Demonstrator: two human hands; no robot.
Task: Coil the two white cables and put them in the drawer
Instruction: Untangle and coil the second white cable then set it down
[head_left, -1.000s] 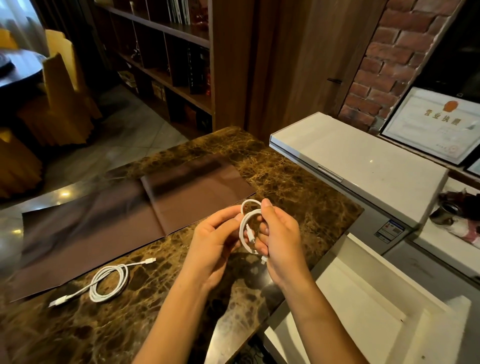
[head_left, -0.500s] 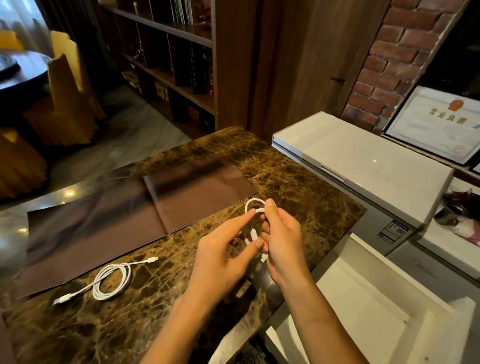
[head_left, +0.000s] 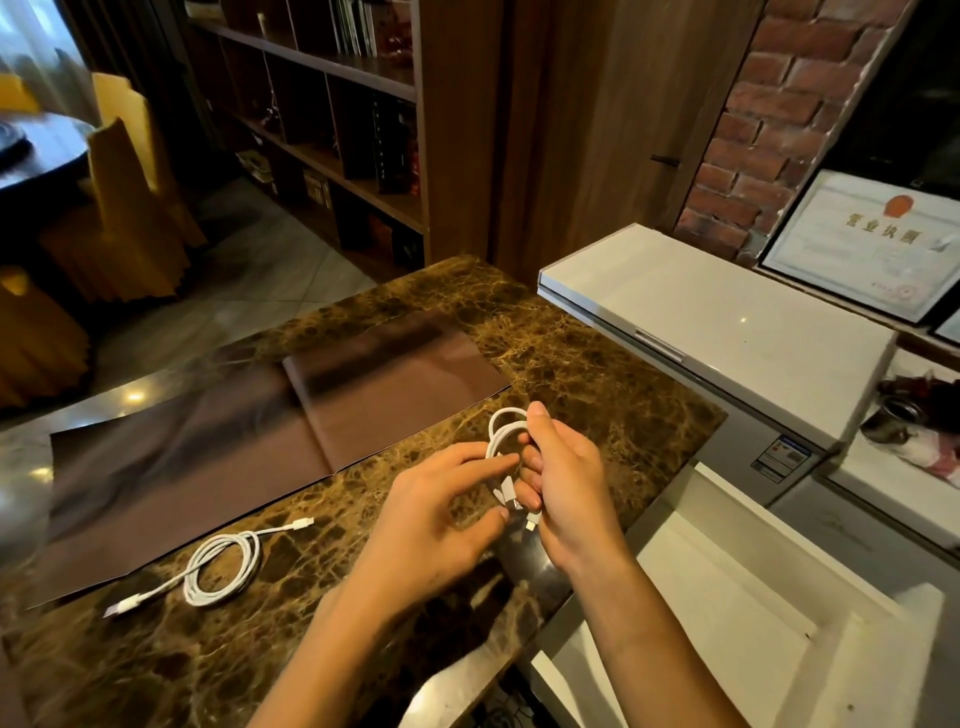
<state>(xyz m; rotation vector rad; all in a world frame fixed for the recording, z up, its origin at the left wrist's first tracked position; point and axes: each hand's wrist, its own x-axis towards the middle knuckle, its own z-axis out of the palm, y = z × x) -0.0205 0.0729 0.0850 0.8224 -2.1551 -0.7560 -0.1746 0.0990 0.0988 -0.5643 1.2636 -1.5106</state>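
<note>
The right hand (head_left: 571, 483) was curled round a small coiled white charging cable (head_left: 500, 427), gripping it above the dark brown, gold-veined marble countertop (head_left: 571, 358), with the loops rising beside the thumb and two white plug ends hanging below the fingers. The left hand (head_left: 431, 519) lay next to it with fingers fairly straight and spread, gripping nothing; its index fingertip touched the side of the coil while its thumb sat near the lower plug. The second white cable (head_left: 223, 569) lay flat on the countertop well to the left, loosely looped, with one plug end stretched toward the hands and the other toward the near-left edge, just beside a wide brown leather-like mat (head_left: 249, 431). An open white drawer (head_left: 727, 613) stood to the right, below the countertop's edge and under the right forearm. Behind it was a white chest freezer with a flat lid (head_left: 727, 332); a small blue-and-white label (head_left: 782, 458) on its grey front was too small to read. A framed white certificate (head_left: 872, 244) leaned by the red brick wall (head_left: 769, 104), headed 营业执照 beneath a red emblem (the finer print was illegible). A dark wooden bookshelf (head_left: 337, 130) stood beyond.
</note>
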